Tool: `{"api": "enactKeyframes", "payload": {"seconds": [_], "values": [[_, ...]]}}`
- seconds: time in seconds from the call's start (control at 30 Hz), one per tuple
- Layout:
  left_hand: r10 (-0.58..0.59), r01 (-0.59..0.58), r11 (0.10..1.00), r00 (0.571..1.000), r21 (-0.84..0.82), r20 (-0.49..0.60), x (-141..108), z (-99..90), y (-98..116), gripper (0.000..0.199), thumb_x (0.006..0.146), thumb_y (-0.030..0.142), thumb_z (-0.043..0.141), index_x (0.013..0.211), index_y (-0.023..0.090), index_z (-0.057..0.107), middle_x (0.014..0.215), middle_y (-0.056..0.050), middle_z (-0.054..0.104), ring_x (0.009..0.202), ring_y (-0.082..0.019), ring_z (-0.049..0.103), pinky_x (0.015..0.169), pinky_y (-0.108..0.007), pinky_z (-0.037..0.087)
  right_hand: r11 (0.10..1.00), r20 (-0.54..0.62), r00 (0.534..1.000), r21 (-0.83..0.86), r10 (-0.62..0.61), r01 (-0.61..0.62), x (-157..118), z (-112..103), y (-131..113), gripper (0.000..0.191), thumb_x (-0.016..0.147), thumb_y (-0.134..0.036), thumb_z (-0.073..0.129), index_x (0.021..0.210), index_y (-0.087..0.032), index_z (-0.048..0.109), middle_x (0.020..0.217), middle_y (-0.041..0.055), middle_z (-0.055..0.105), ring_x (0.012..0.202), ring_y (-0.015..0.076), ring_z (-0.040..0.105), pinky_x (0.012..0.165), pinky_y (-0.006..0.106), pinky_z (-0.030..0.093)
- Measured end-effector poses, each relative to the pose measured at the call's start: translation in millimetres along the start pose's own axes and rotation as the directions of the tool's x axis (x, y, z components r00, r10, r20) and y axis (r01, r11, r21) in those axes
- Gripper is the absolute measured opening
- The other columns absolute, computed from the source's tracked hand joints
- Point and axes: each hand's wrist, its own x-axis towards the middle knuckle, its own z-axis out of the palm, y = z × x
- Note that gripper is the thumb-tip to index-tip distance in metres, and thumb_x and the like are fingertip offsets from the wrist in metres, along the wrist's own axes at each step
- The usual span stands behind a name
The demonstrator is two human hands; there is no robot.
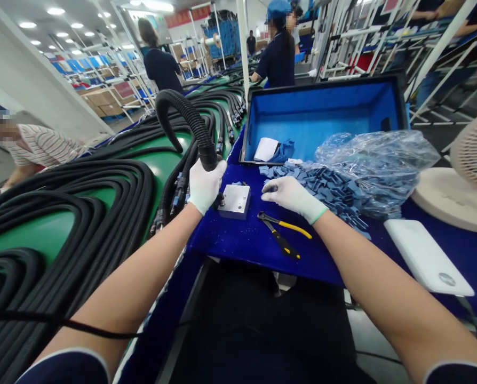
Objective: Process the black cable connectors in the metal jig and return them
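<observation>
black corrugated conduit (190, 125) | arched upright | end gripped in left hand (206, 186)

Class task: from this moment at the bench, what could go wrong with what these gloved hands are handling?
Held by the left hand, the corrugated black conduit could slip and strike the metal block beside it. Loose blue pieces spilling from the plastic bag by the right hand could scatter, hard to spot on the blue mat.

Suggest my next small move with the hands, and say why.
Probably pick up one of the small blue pieces with your right hand. It already rests at the edge of that pile, beside the clear plastic bag. Your left hand is occupied, gripping the black corrugated conduit close to the metal block.
</observation>
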Motion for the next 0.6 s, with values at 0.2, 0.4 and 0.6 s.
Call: {"api": "enactKeyframes", "payload": {"seconds": [0.2,0.4,0.6], "values": [[0.083,-0.078,0.989,0.996,-0.128,0.028,6,-6.1,-15,0.023,0.08,0.028,0.073,0.099,0.016,0.065,0.052,0.007,0.047,0.043,-0.009,0.041,0.045,-0.024,0.036,0.996,0.031,0.997,0.06,-0.073,0.071,5,-7,-15,0.032,0.081,-0.022,0.07,0.112,-0.02,0.078,0.081,0.0007,0.077,0.069,0.0167,0.069,0.075,0.028,0.052],[0.093,-0.087,0.994,0.989,-0.059,0.116,12,-13.4,-17,0.025,0.08,0.029,0.073,0.101,0.015,0.067,0.058,0.003,0.057,0.05,-0.012,0.052,0.055,-0.026,0.044,0.971,-0.011,0.971,-0.017,-0.24,0.239,28,-2,-61,0.021,0.079,-0.022,0.071,0.097,-0.018,0.081,0.096,0.0051,0.079,0.085,0.0201,0.069,0.081,0.028,0.05],[0.148,-0.152,0.988,0.982,0.023,0.12,17,-19.4,-19,0.027,0.079,0.027,0.071,0.102,0.013,0.071,0.081,-0.003,0.068,0.073,-0.016,0.062,0.073,-0.031,0.051,0.955,0.016,0.956,0.029,-0.294,0.294,53,25,-96,0.013,0.08,-0.017,0.064,0.083,-0.013,0.076,0.076,0.003,0.07,0.069,0.0149,0.058,0.067,0.026,0.04]]}}
